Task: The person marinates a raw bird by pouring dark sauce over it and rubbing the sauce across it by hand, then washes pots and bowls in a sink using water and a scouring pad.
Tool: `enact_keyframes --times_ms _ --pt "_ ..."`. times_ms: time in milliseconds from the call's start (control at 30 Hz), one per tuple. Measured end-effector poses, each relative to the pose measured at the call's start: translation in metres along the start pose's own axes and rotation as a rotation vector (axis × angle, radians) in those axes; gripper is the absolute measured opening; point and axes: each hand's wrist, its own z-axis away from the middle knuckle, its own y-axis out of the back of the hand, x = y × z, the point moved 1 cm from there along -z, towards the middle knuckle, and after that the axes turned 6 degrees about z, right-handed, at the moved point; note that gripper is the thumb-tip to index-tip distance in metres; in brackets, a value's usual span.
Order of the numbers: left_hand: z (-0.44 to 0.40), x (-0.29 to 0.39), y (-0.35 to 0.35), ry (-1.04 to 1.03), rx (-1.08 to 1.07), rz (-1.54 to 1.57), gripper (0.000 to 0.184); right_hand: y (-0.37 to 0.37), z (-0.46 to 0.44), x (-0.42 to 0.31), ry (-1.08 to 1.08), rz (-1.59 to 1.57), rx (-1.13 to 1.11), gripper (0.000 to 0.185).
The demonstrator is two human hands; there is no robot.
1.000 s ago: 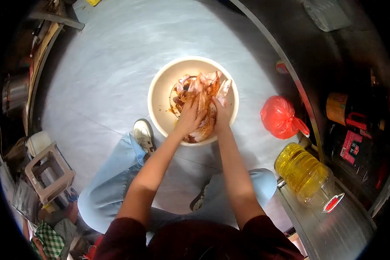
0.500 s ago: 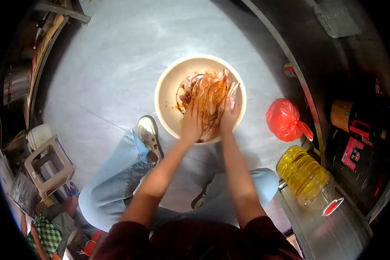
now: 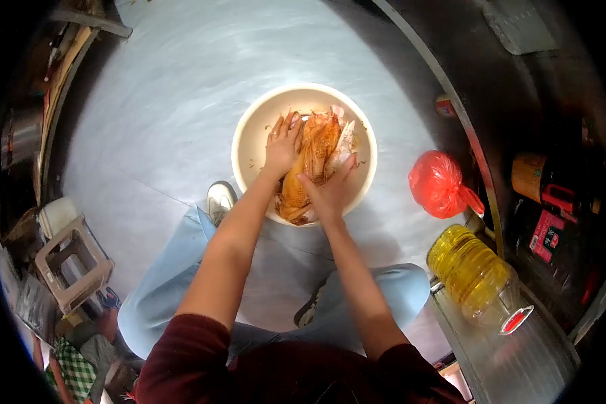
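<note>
A cream basin [image 3: 246,176] stands on the floor between my legs. In it lies a plucked bird [image 3: 322,145], perhaps a duck or chicken, its skin stained orange-brown with sauce. My left hand [image 3: 284,147] rests along the bird's left side, fingers stretched toward the far wall of the basin. Against the near right part of the bird is my right hand [image 3: 330,194], thumb spread from the fingers. Neither hand is closed round the bird. Parts of the bird's underside and the basin's bottom are hidden.
To the right, a tied red plastic bag [image 3: 438,183] sits on the floor near a large jug of yellow oil [image 3: 475,269]. A beige stool [image 3: 77,266] lies at the left. Dark shelving with bottles [image 3: 545,185] lines the right side.
My left hand has moved up and left along the bird; my right hand has shifted down and left. The bird now sits turned in the basin, more of its near end showing.
</note>
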Motion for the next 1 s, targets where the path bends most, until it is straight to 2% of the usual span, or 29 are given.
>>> enact_keyframes --times_ms 100,133,233,267,367,400,500,600,633,700,733,833,867,967,1000 --pt "0.026 -0.006 0.004 0.267 -0.067 0.300 0.059 0.001 -0.017 0.007 -0.169 -0.271 -0.064 0.106" --pt "0.030 -0.004 0.012 0.293 0.011 0.387 0.063 0.003 -0.024 0.009 -0.220 -0.365 -0.083 0.104" --pt "0.057 0.005 0.008 0.701 0.230 0.797 0.062 0.008 -0.039 0.021 -0.267 -0.451 -0.188 0.081" --pt "0.058 0.009 0.009 0.764 0.255 0.790 0.058 0.003 -0.042 0.028 -0.284 -0.577 -0.224 0.074" --pt "0.045 -0.004 0.021 1.119 -0.178 1.362 0.055 -0.009 -0.040 0.049 -0.403 -0.873 -0.353 0.059" --pt "0.040 -0.006 0.018 1.153 -0.237 1.340 0.049 -0.008 -0.040 0.052 -0.471 -0.926 -0.400 0.056" --pt "0.019 0.021 0.061 1.214 -0.403 1.057 0.055 0.000 -0.042 0.047 -0.600 -1.108 -0.529 0.053" --pt "0.019 0.019 0.083 1.206 -0.473 1.101 0.050 -0.007 -0.041 0.038 -0.611 -1.256 -0.591 0.056" --pt "0.019 0.019 0.084 1.104 -0.370 1.126 0.048 -0.014 -0.038 0.035 -0.605 -1.296 -0.602 0.058" --pt "0.016 0.022 0.085 0.894 -0.163 1.167 0.043 -0.049 -0.037 0.044 -0.433 -1.064 -0.414 0.061" --pt "0.017 0.023 0.085 0.821 -0.190 1.027 0.042 -0.052 -0.035 0.035 -0.344 -0.946 -0.323 0.063" --pt "0.012 0.026 0.083 0.582 -0.251 0.608 0.040 -0.038 -0.033 0.013 -0.277 -0.333 -0.125 0.063" --pt "0.015 0.029 0.083 0.561 -0.101 0.511 0.049 -0.033 -0.029 0.003 -0.250 -0.167 -0.005 0.061" --pt "0.015 0.042 0.078 0.449 -0.006 0.306 0.049 -0.022 -0.039 -0.024 0.191 -0.071 -0.044 0.058" --pt "0.011 0.047 0.074 0.518 -0.054 0.288 0.049 -0.022 -0.046 -0.035 0.322 -0.135 -0.132 0.054"
